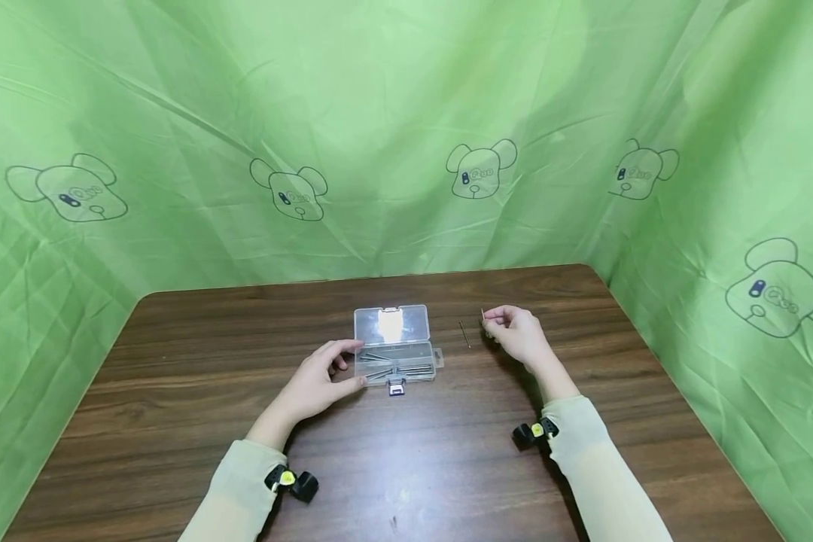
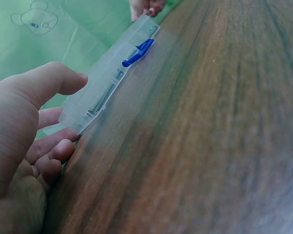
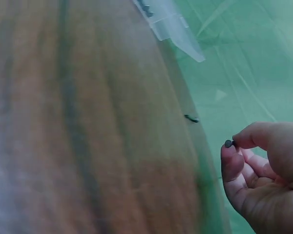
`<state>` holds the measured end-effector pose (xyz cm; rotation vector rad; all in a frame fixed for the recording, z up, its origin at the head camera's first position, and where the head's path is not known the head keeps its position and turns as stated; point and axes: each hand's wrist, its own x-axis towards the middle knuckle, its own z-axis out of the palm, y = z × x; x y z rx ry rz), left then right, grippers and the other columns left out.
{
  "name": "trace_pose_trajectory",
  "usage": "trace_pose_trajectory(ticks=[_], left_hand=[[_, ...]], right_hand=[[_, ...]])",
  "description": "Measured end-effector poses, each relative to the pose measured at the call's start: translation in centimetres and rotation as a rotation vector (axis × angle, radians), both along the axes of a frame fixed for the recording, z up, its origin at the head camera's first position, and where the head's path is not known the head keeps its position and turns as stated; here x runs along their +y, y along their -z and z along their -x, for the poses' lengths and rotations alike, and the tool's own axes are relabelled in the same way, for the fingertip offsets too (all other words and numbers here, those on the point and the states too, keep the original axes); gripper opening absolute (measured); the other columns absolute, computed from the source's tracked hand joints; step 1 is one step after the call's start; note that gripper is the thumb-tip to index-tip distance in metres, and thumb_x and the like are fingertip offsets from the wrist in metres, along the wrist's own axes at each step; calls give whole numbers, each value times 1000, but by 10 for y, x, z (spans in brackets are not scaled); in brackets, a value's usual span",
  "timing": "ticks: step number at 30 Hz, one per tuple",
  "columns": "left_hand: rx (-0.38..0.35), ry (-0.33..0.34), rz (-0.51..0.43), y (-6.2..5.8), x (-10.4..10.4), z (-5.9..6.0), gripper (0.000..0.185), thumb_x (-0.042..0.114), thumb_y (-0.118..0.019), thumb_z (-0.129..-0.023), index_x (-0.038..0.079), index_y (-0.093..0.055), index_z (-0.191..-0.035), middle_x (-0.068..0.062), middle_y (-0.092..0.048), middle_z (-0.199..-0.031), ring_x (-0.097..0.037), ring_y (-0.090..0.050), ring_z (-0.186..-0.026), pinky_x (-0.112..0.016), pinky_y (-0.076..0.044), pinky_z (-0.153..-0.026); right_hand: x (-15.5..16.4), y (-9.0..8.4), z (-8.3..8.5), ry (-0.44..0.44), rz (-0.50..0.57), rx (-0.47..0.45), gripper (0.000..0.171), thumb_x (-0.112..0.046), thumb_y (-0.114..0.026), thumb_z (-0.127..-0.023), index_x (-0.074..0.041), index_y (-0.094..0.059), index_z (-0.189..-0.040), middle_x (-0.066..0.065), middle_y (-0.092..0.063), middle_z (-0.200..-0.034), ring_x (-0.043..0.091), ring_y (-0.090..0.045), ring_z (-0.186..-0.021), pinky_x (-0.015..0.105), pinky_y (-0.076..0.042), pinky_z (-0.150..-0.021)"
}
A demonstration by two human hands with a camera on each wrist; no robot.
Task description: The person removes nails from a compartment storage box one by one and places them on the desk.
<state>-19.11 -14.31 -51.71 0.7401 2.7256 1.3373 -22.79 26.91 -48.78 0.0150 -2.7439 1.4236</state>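
**One nail pinched, one loose, the rest in the box**

The right hand hovers above the worktop, thumb and forefinger closed on a thin nail held near its head; the right wrist view shows the small round head at the fingertips. A second nail lies flat on the wood between that hand and the clear plastic box.

The left hand rests against the box's left end, fingers loosely curved on its wall and thumb on the near edge, steadying it. The lid stands open and a blue latch sits at the front.

The nails look stiff, light and slick, likely to roll or slip; a fingertip pinch at mid-shank or just below the head suits them best. The box seems light and rigid, so it probably slides unless held by its sides.

Count: one box, one nail in hand, one on the worktop, and several more inside, too crowded to number.
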Motion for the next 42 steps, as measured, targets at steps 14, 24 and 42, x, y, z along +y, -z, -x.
trace_pose_trajectory(ticks=[14, 24, 42], left_hand=[[26, -3, 1, -1, -3, -1, 62, 28, -91, -91, 16, -67, -147, 1, -69, -123, -15, -60, -99, -34, -50, -83], [23, -1, 1, -1, 0, -1, 63, 27, -91, -91, 15, -66, -148, 1, -69, -125, -17, -60, -100, -34, -50, -83], [17, -6, 4, 4, 0, -3, 63, 29, -90, -92, 16, -65, -149, 2, -69, -128, -16, -61, -101, -34, -50, -84]], right_hand=[[-7, 9, 1, -54, -138, 0, 16, -16, -79, -97, -3, -80, -107, 3, -79, -89, 9, -72, -67, 28, -57, -70], [-6, 11, 2, -16, -125, -3, 19, -18, -82, -96, -1, -82, -106, 5, -80, -88, 11, -72, -63, 24, -57, -62], [-7, 7, 0, -39, -135, -14, 25, -26, -81, -98, -3, -78, -107, 4, -79, -88, 13, -72, -63, 28, -56, -61]])
